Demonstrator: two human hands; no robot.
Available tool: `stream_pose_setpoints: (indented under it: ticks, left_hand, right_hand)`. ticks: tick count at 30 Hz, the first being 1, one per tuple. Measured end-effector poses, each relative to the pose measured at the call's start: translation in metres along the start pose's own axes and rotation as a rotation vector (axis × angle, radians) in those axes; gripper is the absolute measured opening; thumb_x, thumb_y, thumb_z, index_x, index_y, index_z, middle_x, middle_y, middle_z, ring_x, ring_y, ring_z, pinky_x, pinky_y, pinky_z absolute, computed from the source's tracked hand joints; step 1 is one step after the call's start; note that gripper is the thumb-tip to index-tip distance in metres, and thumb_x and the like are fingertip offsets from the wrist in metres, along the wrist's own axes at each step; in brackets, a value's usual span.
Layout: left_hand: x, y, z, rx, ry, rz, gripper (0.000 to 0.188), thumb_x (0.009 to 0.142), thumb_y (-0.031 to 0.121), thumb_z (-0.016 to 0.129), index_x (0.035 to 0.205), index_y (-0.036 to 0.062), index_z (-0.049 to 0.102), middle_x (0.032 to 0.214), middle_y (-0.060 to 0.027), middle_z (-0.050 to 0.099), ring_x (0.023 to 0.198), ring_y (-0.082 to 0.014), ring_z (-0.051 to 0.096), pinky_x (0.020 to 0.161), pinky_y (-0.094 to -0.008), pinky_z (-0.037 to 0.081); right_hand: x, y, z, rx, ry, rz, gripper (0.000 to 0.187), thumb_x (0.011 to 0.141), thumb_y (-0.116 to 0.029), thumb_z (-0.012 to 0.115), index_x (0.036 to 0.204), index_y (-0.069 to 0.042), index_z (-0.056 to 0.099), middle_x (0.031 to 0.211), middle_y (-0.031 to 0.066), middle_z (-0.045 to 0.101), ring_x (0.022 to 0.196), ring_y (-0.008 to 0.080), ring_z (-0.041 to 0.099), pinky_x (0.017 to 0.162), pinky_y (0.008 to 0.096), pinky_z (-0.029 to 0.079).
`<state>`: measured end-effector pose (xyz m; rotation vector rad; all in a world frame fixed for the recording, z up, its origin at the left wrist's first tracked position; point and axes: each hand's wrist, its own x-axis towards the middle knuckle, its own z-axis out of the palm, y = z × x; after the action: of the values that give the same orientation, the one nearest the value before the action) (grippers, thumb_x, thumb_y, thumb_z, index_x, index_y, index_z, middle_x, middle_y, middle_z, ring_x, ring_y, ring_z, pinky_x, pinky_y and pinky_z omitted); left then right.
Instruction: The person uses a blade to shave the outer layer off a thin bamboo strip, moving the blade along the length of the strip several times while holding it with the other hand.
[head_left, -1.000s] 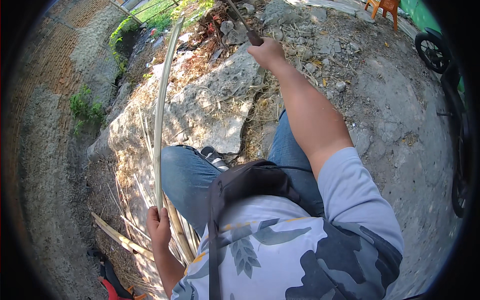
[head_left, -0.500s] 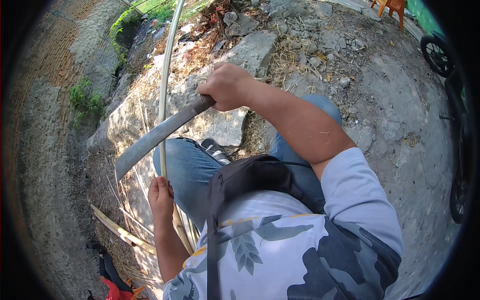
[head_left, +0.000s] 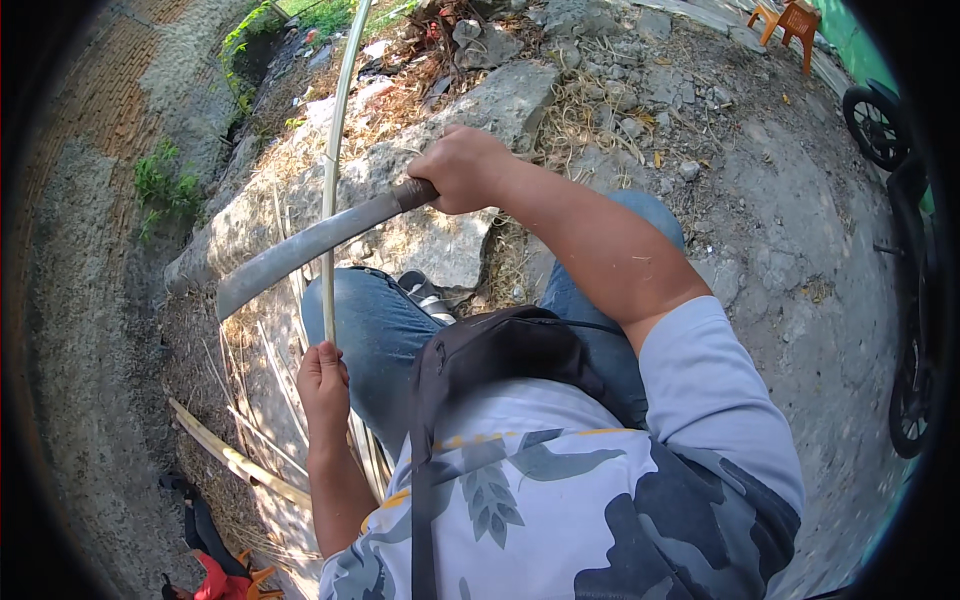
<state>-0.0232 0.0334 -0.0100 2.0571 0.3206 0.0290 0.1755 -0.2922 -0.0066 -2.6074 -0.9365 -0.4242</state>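
Observation:
My right hand is wrapped round the dark handle of a machete. Its long, worn grey blade slants down to the left and crosses a pale bamboo strip; whether blade and strip touch, I cannot tell. The strip is long and thin, rising from my left hand past the top of the view with a slight bend. Beside my left knee, my left hand pinches that strip between thumb and fingers. Several more pale strips lie below, partly hidden by my left forearm.
A split bamboo piece and thin strips lie on the ground at left, near a rough wall. Flat stone slabs and rubble lie ahead. Orange chairs and a motorbike stand right. A person in red is at lower left.
The machete blade has tilted flatter, its tip moving up and slightly left. My left hand has risen slightly, still pinching the bamboo strip. The right hand keeps its hold on the handle.

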Motion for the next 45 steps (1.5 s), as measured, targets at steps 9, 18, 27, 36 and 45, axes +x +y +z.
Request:
stream_pose_setpoints:
  ticks: [9,18,27,36,45]
  left_hand:
    - [-0.015,-0.008,-0.010,0.015,-0.054,0.078,0.034,0.108,0.034,0.052,0.090,0.0060,0.058,0.062,0.0059,0.044,0.056,-0.0031,0.038,0.050,-0.0215,0.029]
    - [-0.011,-0.013,0.005,-0.111,-0.100,0.010,0.032,0.108,0.034,0.051,0.093,0.0069,0.057,0.062,0.0068,0.043,0.054,-0.0022,0.035,0.049,-0.0208,0.026]
    - [-0.021,-0.024,-0.014,-0.058,-0.157,0.053,0.028,0.108,0.031,0.053,0.095,0.0070,0.058,0.063,0.0080,0.042,0.055,-0.0015,0.034,0.050,-0.0204,0.026]
    - [-0.020,-0.028,0.001,-0.093,-0.163,-0.026,0.026,0.108,0.029,0.054,0.096,0.0067,0.059,0.068,0.0063,0.047,0.059,-0.0024,0.039,0.052,-0.0198,0.030]
    - [-0.025,-0.017,-0.011,-0.098,-0.181,-0.073,0.024,0.108,0.027,0.054,0.097,0.0064,0.059,0.067,0.0072,0.046,0.057,-0.0019,0.037,0.051,-0.0194,0.029]
  right_hand:
    - [-0.005,0.041,-0.013,0.025,0.041,0.243,0.013,0.073,-0.024,0.072,0.083,-0.017,0.067,0.078,0.0062,0.071,0.080,0.0286,0.071,0.082,0.0438,0.054]
    - [-0.003,0.006,-0.009,0.019,-0.008,0.062,0.012,0.074,-0.024,0.070,0.084,-0.018,0.068,0.078,0.0048,0.071,0.078,0.0269,0.071,0.085,0.0409,0.052]
    - [-0.008,0.043,-0.018,0.064,-0.013,0.253,0.015,0.073,-0.026,0.071,0.086,-0.018,0.070,0.080,0.0073,0.072,0.081,0.0296,0.071,0.080,0.0439,0.055]
    - [-0.004,0.026,-0.012,-0.004,-0.064,0.191,0.014,0.075,-0.026,0.068,0.086,-0.017,0.069,0.083,0.0076,0.072,0.084,0.0295,0.072,0.082,0.0453,0.055]
    - [0.005,0.022,-0.019,-0.120,-0.062,0.015,0.009,0.072,-0.024,0.070,0.079,-0.019,0.067,0.077,0.0033,0.070,0.079,0.0255,0.070,0.087,0.0385,0.051]
